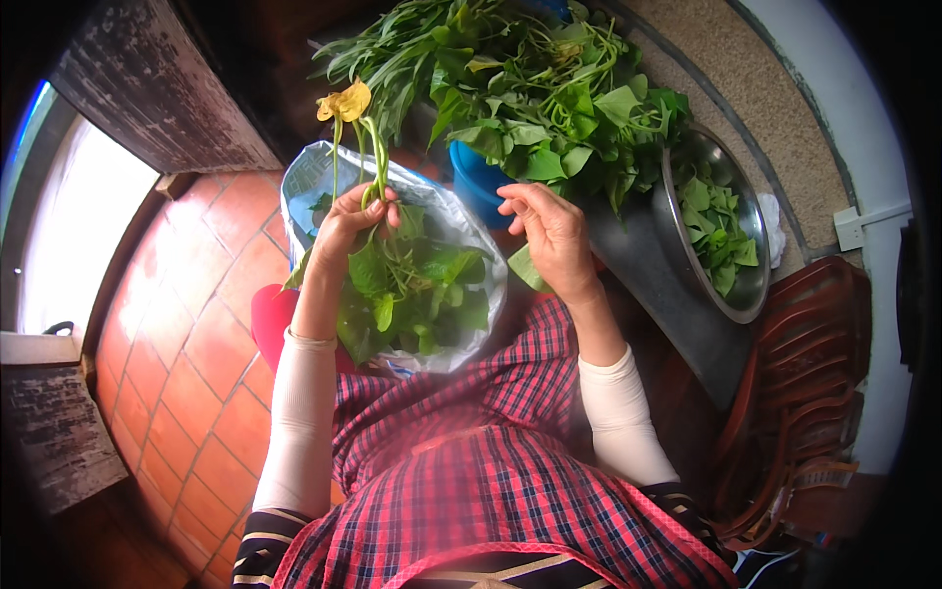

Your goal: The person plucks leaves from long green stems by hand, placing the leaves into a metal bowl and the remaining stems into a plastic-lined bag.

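Observation:
My left hand (pixel 355 222) grips a bunch of green stems (pixel 377 158), with a yellowed leaf (pixel 344 101) at the upper end of the bunch. Below that hand, green leaves (pixel 412 294) fill much of an open white plastic bag (pixel 482 235) in front of my lap. To the right, my right hand (pixel 548 232) is raised with bent fingers, beside the blue plastic container (pixel 478 180); nothing shows between its fingertips. A single green leaf (pixel 527 268) lies by the heel of that hand, and whether the hand touches it is unclear.
A big heap of leafy greens (pixel 544 110) lies beyond my hands, partly over the blue container. At the right stands a steel basin (pixel 752 294) with loose leaves (pixel 714 228) inside. Stacked brown chairs (pixel 802 353) are at the far right, and a tiled floor (pixel 191 353) is on the left.

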A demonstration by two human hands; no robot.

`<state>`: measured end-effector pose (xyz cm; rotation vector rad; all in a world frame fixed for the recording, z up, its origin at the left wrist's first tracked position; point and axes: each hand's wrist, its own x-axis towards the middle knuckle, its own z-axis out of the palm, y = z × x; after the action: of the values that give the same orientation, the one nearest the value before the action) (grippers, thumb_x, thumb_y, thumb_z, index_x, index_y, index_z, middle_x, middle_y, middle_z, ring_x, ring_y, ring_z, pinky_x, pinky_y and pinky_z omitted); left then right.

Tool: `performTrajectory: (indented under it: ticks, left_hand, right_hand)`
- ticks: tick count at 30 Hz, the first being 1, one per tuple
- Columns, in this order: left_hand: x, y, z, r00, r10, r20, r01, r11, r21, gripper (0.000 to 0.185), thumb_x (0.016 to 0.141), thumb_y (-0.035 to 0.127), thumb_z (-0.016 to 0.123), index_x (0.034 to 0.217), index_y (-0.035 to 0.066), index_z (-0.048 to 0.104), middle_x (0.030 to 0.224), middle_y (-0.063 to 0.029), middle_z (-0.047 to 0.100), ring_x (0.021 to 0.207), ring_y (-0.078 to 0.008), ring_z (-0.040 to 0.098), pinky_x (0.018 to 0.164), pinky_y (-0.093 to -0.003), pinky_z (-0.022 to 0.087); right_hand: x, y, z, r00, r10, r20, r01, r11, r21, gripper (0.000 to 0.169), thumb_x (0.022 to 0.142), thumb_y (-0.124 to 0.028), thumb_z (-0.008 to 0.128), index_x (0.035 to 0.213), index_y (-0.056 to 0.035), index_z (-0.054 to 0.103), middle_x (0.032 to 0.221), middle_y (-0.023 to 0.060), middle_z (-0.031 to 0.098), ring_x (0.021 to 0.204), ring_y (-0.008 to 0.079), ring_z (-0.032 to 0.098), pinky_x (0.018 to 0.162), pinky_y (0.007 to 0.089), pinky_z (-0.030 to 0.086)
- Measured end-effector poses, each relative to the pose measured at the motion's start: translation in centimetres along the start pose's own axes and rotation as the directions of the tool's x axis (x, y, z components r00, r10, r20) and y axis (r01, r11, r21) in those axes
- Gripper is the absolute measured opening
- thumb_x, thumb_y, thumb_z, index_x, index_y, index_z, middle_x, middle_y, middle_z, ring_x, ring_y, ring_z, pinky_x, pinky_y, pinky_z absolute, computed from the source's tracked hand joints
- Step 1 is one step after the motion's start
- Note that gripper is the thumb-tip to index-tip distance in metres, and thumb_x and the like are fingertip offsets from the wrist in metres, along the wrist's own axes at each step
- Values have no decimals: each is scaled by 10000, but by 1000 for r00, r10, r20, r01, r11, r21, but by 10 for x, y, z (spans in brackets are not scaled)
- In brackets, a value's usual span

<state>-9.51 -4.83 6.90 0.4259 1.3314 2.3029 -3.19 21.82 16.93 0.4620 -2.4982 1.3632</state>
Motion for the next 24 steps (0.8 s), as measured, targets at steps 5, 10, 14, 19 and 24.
performTrajectory:
  ticks: [5, 10, 14, 19, 24]
  left_hand:
    - [1, -4, 1, 1000, 7, -7, -7, 1000, 5, 183, 875, 162, 552, 1018, 50, 575, 785, -23, 607, 677, -85, 533, 609, -186, 401]
    - [4, 1, 7, 999, 0, 48, 2, 999, -45, 182, 876, 146, 551, 1024, 43, 574, 785, -30, 606, 686, -93, 542, 608, -191, 407]
    - [1, 4, 10, 999, -8, 45, 10, 999, -51, 173, 875, 128, 548, 1020, 39, 579, 777, -31, 606, 686, -97, 543, 605, -195, 408]
    - [1, 2, 10, 1000, -12, 13, 13, 997, -74, 164, 873, 126, 550, 1011, 49, 590, 778, -30, 610, 681, -95, 540, 608, -200, 408]
    - [2, 1, 4, 999, 47, -6, -47, 996, -71, 194, 884, 118, 530, 1045, 21, 577, 754, -28, 588, 662, -95, 514, 611, -209, 404]
  right_hand:
    - [2, -28, 14, 804, -127, 581, -92, 938, 333, 142, 814, 18, 546, 878, 0, 672, 789, 87, 672, 728, 168, 650, 624, 272, 493]
    - [5, 7, 59, 720, 211, 661, 175, 867, -467, 161, 761, -168, 568, 845, -97, 686, 806, 134, 650, 776, 329, 617, 705, 407, 490]
    - [4, 19, 59, 694, 220, 686, 92, 917, -387, 184, 759, -217, 546, 810, -103, 681, 797, 142, 646, 785, 338, 614, 693, 432, 481]
    - [-5, 22, 65, 731, 143, 667, 157, 916, -369, 155, 744, -194, 554, 758, -82, 660, 832, 131, 634, 790, 336, 607, 690, 439, 477]
    - [-26, 42, 77, 901, -101, 421, 267, 896, -356, 125, 749, -146, 540, 748, -47, 615, 768, 142, 609, 714, 352, 585, 618, 438, 464]
